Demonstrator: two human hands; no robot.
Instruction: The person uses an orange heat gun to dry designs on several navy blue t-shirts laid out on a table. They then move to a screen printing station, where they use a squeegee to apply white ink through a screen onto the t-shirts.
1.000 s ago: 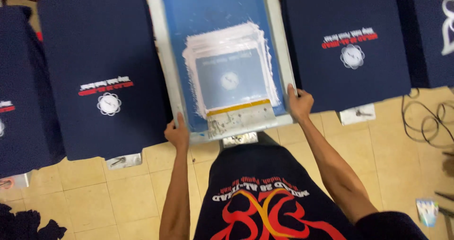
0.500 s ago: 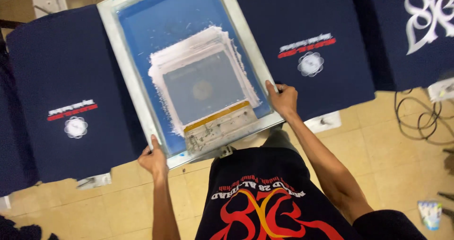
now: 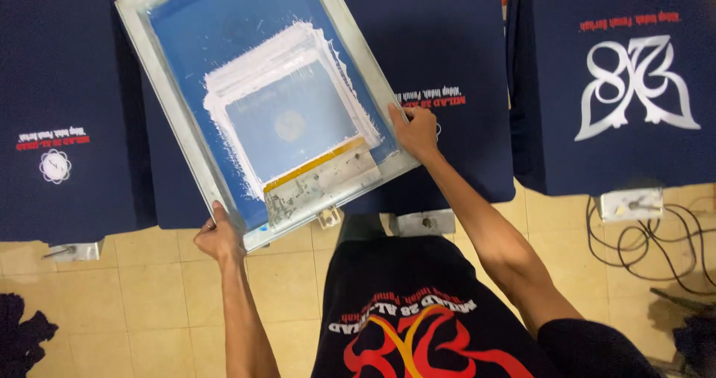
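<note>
At the far left a navy shirt (image 3: pixel 63 117) lies flat on its board, with a small white round emblem and a short red and white line of lettering printed on it. Just right of it, the left hand (image 3: pixel 218 238) is closed on the near left corner of the printing screen (image 3: pixel 160 102), fingers curled under the metal frame and thumb on top. The screen is a pale metal frame with blue mesh, ringed with dried white ink around a square design, and it is tilted with its near edge swung to the right. A squeegee (image 3: pixel 322 181) with a yellow strip lies inside along that near edge. The right hand (image 3: pixel 414 132) grips the near right corner of the frame, fingers bent over its rim. Under that side lies a second navy shirt (image 3: pixel 447 50), its print partly covered by the hand. Farther right a third navy shirt (image 3: pixel 611 80) shows a large white ornamental figure. Black cables (image 3: pixel 656 236) coil on the tiled floor at the near right.

Half a second ago the screen sat farther left over another board; it has since come rightward, both hands keeping their corners.
</note>
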